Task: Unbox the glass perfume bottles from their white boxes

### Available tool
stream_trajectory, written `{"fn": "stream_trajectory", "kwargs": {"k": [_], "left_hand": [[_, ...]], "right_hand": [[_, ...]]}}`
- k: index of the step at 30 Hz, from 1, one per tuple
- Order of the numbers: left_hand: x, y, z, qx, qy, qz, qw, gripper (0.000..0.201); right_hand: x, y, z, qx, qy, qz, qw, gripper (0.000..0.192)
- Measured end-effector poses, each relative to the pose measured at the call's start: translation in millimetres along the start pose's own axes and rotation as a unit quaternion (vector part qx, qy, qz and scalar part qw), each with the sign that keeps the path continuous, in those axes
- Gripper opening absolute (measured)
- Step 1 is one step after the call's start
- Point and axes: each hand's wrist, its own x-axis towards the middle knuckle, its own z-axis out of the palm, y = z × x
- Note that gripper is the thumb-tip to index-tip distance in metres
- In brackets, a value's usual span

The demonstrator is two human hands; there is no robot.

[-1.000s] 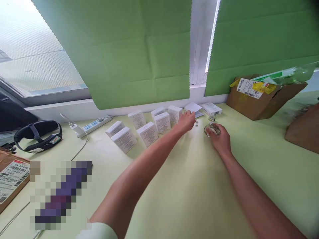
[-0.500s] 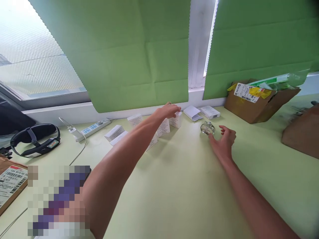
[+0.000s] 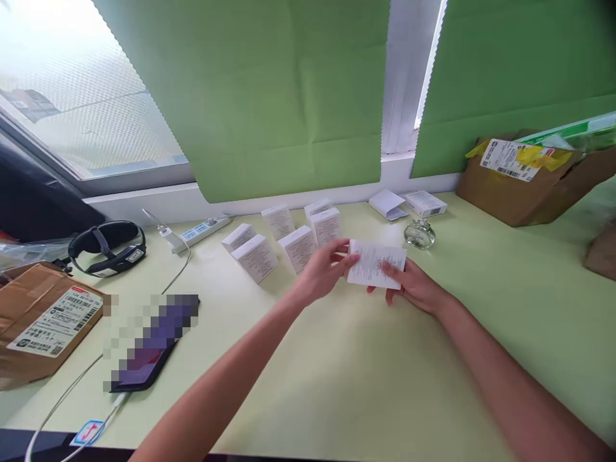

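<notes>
Both hands hold a white printed card above the table, turned so that lines of small text show. My left hand pinches its left edge between thumb and fingers. On the other side my right hand grips the right edge, thumb on the face and fingers behind. Left of and beyond the hands stand several similar folded white cards, propped upright. A round clear glass object with a shiny top lies just beyond my right hand; its kind is unclear.
Behind are a folded white paper and a flat white box. An opened cardboard carton stands at right. Leftward lie a power strip, a black headband device, a phone with its cable, and a brown parcel.
My left hand has come back from the standing cards with one card. My right hand has moved from beside the glass object and closed on that card's right edge. The view has shifted.
</notes>
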Motion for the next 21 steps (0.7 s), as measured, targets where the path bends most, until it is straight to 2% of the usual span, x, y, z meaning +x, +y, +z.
{"fn": "stream_trajectory", "kwargs": {"k": [3,6,11,15,21], "left_hand": [[-27,-43,8.2,-0.118,-0.04,-0.01,0.992,0.049],[-36,-60,8.0,-0.167,-0.056,-0.029,0.984,0.059],[-36,-64,5.4,-0.241,-0.066,-0.063,0.966,0.064],[-37,-67,8.7,-0.244,-0.029,-0.077,0.966,0.072],[-41,-63,10.4,-0.213,-0.004,-0.079,0.974,0.059]], "right_hand": [[-2,5,3,-0.007,-0.004,0.038,0.999,0.045],[-1,5,6,-0.017,0.004,0.056,0.998,0.051],[-4,-1,8,-0.055,0.015,0.067,0.996,0.081],[-5,-4,9,-0.087,-0.013,0.066,0.994,0.077],[-7,-3,15,-0.11,0.004,0.064,0.992,0.071]]}}
